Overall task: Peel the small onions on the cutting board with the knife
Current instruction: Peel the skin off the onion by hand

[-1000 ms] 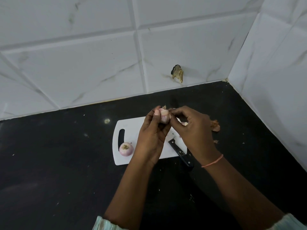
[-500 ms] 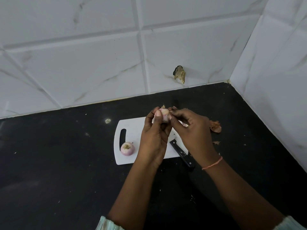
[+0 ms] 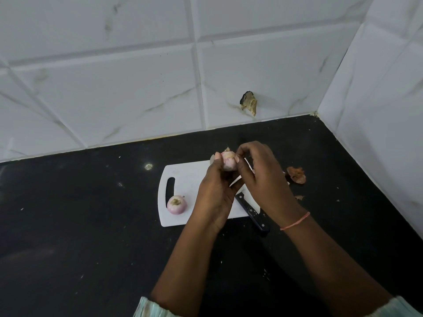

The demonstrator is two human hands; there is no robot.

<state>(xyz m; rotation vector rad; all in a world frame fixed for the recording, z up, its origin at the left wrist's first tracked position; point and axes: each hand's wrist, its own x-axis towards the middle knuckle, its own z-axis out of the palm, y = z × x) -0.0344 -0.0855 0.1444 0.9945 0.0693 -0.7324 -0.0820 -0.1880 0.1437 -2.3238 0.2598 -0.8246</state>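
A small pinkish onion (image 3: 229,162) is held above the white cutting board (image 3: 183,179). My left hand (image 3: 215,193) grips it from below and the left. My right hand (image 3: 263,179) pinches at its upper right side with the fingertips. A second small onion (image 3: 176,204) sits on the board's near left corner, beside the handle slot. The black-handled knife (image 3: 251,211) lies on the board's near right edge with its handle sticking out over the counter; the hands cover most of its blade.
The board rests on a black counter (image 3: 91,225) in a corner of white tiled walls. Brown onion skins (image 3: 296,175) lie on the counter to the right of the board. A chipped spot (image 3: 249,102) marks the back wall.
Both hands stay over the board with the onion between them; my right fingertips have shifted slightly on the onion's top. The knife and second onion have not moved.
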